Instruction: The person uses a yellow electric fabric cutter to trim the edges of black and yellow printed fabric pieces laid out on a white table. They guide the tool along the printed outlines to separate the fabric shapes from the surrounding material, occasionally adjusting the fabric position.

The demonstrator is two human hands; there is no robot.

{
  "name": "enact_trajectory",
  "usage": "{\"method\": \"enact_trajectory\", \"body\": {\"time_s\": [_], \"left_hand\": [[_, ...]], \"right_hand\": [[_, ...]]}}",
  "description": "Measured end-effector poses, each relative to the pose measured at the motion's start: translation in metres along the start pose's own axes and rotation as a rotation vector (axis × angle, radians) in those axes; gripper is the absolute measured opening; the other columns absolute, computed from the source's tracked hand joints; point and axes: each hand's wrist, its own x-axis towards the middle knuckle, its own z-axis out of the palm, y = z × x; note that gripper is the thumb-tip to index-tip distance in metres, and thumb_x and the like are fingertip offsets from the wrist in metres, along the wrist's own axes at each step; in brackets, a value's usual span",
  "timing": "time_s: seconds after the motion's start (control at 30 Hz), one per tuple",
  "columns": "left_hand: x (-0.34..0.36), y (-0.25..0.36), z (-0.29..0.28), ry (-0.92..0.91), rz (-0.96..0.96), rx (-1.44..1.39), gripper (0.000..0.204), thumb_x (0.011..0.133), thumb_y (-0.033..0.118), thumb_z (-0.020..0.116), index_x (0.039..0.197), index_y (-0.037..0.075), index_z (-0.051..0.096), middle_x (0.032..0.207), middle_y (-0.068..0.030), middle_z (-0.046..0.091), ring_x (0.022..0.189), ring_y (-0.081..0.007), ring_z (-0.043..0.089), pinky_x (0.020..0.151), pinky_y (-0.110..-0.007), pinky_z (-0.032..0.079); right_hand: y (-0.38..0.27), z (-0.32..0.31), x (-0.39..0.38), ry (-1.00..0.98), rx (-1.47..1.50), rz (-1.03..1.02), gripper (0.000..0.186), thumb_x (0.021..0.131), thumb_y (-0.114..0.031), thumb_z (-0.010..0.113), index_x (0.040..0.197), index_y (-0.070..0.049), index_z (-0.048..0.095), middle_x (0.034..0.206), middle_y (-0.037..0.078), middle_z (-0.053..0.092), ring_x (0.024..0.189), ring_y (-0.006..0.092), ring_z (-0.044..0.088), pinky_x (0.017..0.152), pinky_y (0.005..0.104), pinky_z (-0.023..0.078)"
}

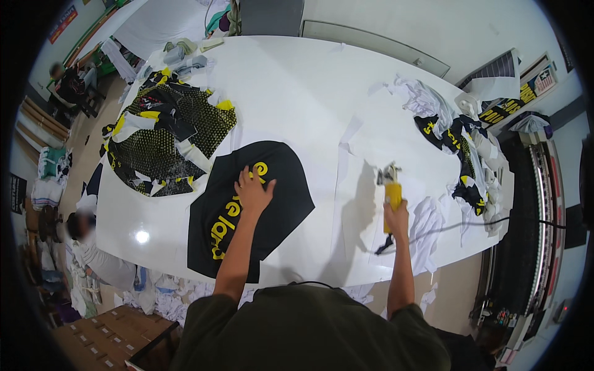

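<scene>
My left hand (252,190) lies flat with fingers spread on a black cut fabric piece (281,179) with yellow lettering, which is spread on the white table (297,80). In my right hand (397,219) is a yellow handheld electric fabric cutter (392,193), its metal head pointing away from me. The cutter is to the right of the black piece and apart from it. From its rear end a dark cord (458,226) runs off to the right. Beyond my left hand lies a heap of black and yellow patterned fabric pieces (167,133).
White and black-yellow fabric scraps (461,154) pile along the table's right side. Grey and pale cloth bits (185,59) lie at its far left corner. A large machine (535,204) stands at right, cardboard boxes (111,337) at lower left. Two other people sit at left.
</scene>
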Motion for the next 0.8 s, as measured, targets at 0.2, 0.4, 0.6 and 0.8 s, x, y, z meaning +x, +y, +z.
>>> {"method": "enact_trajectory", "body": {"time_s": [0.2, 0.4, 0.6, 0.8], "left_hand": [[0.038, 0.091, 0.064, -0.151, 0.109, 0.106, 0.116, 0.079, 0.088, 0.051, 0.163, 0.013, 0.028, 0.171, -0.0253, 0.008, 0.157, -0.0479, -0.006, 0.114, -0.078, -0.008], [-0.045, 0.224, 0.128, -0.623, 1.075, 0.009, 0.088, 0.082, 0.066, 0.068, 0.150, 0.013, 0.052, 0.167, -0.0199, 0.026, 0.158, -0.0429, 0.011, 0.117, -0.078, 0.004], [0.019, 0.284, 0.177, -0.284, 1.066, -0.021, 0.071, 0.098, 0.057, 0.055, 0.154, 0.013, 0.047, 0.166, -0.0145, 0.032, 0.155, -0.0353, 0.025, 0.124, -0.064, 0.012], [0.117, 0.278, 0.193, -0.185, 0.717, 0.131, 0.081, 0.099, 0.071, 0.038, 0.162, 0.019, 0.034, 0.170, -0.0136, 0.022, 0.158, -0.0383, 0.015, 0.120, -0.073, 0.004]], "right_hand": [[0.059, -0.067, -0.077, 0.106, 0.338, 0.186, 0.047, 0.094, -0.026, 0.068, 0.126, 0.001, 0.047, 0.087, 0.014, 0.064, 0.065, 0.0220, 0.067, 0.054, 0.0380, 0.057], [0.102, -0.103, -0.102, 0.161, 0.489, 0.297, 0.047, 0.095, -0.026, 0.067, 0.128, 0.000, 0.046, 0.090, 0.014, 0.064, 0.063, 0.0212, 0.067, 0.050, 0.0363, 0.058], [0.125, -0.118, -0.095, 0.184, 0.439, 0.407, 0.052, 0.093, -0.026, 0.070, 0.129, 0.004, 0.048, 0.103, 0.018, 0.066, 0.081, 0.0230, 0.067, 0.069, 0.0374, 0.058], [0.116, -0.124, -0.080, 0.133, 0.500, 0.377, 0.052, 0.093, -0.025, 0.069, 0.131, 0.004, 0.047, 0.102, 0.018, 0.066, 0.078, 0.0227, 0.067, 0.067, 0.0372, 0.058]]}}
